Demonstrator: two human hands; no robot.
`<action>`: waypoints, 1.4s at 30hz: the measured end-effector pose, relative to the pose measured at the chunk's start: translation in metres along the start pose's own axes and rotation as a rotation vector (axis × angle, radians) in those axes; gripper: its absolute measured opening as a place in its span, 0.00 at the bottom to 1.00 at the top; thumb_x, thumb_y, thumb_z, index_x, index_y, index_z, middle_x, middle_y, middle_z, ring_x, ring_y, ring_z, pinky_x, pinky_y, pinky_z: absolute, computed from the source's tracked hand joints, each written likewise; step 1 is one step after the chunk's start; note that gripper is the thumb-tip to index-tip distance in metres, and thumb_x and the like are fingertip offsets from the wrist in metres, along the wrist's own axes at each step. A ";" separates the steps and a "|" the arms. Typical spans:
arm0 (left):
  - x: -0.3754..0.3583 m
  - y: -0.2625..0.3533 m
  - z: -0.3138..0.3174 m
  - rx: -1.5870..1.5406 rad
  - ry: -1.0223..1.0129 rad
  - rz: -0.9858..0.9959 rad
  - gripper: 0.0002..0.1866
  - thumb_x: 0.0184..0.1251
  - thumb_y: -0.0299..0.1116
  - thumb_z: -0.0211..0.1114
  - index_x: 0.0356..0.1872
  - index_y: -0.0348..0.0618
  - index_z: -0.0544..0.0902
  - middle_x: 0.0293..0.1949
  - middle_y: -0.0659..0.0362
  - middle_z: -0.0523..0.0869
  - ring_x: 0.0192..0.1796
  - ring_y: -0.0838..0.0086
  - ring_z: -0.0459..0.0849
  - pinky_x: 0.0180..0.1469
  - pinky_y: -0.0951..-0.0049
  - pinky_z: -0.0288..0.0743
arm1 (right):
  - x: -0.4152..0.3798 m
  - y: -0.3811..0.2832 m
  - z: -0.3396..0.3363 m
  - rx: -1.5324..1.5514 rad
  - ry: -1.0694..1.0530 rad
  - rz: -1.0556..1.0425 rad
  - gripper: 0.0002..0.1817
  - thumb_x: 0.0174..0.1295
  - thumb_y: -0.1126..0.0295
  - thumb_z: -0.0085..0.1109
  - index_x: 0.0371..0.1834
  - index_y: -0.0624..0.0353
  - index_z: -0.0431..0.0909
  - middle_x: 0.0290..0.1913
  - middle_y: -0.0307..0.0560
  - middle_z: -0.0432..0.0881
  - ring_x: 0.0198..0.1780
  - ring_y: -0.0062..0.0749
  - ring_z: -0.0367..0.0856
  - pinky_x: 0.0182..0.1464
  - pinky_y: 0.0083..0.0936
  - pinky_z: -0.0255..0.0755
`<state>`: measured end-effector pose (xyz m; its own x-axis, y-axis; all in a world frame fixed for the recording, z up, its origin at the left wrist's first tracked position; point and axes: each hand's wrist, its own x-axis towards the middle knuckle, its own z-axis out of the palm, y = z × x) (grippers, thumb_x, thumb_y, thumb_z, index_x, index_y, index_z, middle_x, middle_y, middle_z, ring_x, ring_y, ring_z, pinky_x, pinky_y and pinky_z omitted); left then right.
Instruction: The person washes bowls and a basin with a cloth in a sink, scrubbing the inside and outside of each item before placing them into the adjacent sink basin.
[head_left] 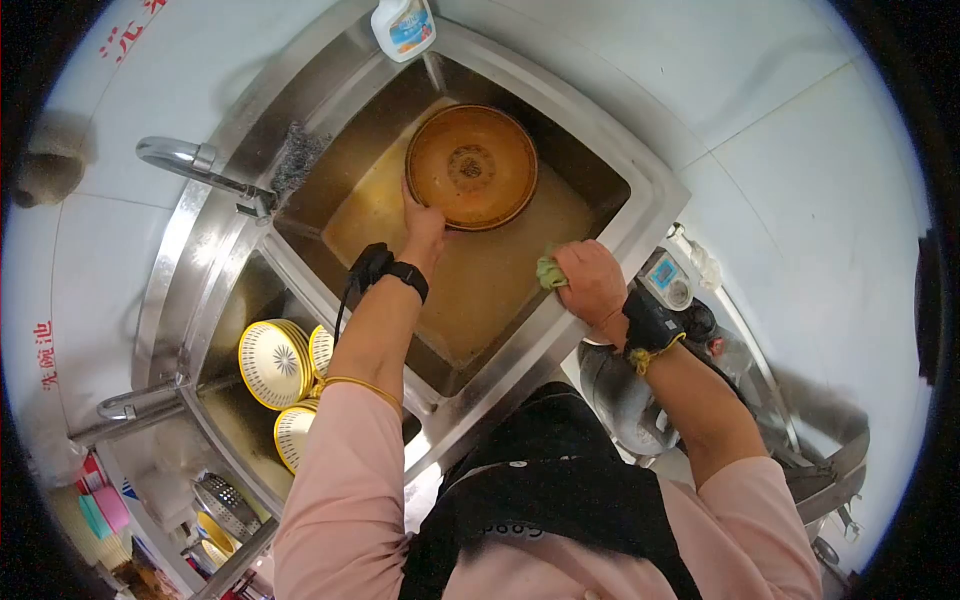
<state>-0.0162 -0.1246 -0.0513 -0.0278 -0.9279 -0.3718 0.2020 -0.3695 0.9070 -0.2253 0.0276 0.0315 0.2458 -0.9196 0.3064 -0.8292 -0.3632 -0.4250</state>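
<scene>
A round brown bowl (470,166) with a dark worn patch in its middle is tilted open toward me over the cloudy water in the sink basin (480,300). My left hand (424,222) grips its lower left rim, with the fingers partly hidden behind it. At the basin's right edge, my right hand (592,283) is closed around a crumpled green cloth (549,271). That hand is apart from the bowl, close over the steel rim (610,240).
A spray bottle (405,28) stands on the back ledge. Left of the basin are a faucet (190,165) and a steel wool scourer (297,157). Patterned yellow-rimmed bowls (272,365) sit stacked in the neighbouring basin. A device with a small screen (668,278) is at right.
</scene>
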 end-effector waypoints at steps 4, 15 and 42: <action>0.010 -0.018 -0.005 0.118 -0.013 0.159 0.35 0.59 0.21 0.51 0.65 0.54 0.48 0.59 0.56 0.62 0.58 0.67 0.65 0.54 0.70 0.66 | 0.001 -0.001 -0.001 0.017 0.003 -0.009 0.10 0.41 0.72 0.53 0.29 0.58 0.69 0.27 0.49 0.72 0.32 0.45 0.70 0.36 0.36 0.65; -0.003 -0.027 -0.005 0.558 -0.085 0.392 0.34 0.53 0.15 0.49 0.63 0.47 0.54 0.63 0.52 0.59 0.62 0.64 0.61 0.59 0.74 0.58 | 0.001 0.000 0.001 0.018 -0.025 0.022 0.11 0.40 0.72 0.54 0.30 0.59 0.69 0.28 0.49 0.72 0.33 0.45 0.70 0.37 0.36 0.65; -0.038 0.011 -0.021 1.256 -0.400 0.614 0.32 0.46 0.12 0.48 0.53 0.57 0.68 0.62 0.60 0.60 0.53 0.57 0.71 0.45 0.66 0.72 | 0.000 0.001 0.000 0.007 -0.044 0.026 0.13 0.40 0.75 0.53 0.33 0.58 0.70 0.31 0.47 0.73 0.35 0.45 0.71 0.38 0.35 0.66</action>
<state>0.0072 -0.0927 -0.0314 -0.5622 -0.8267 0.0196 -0.6847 0.4787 0.5496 -0.2264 0.0271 0.0308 0.2463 -0.9343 0.2577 -0.8322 -0.3402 -0.4379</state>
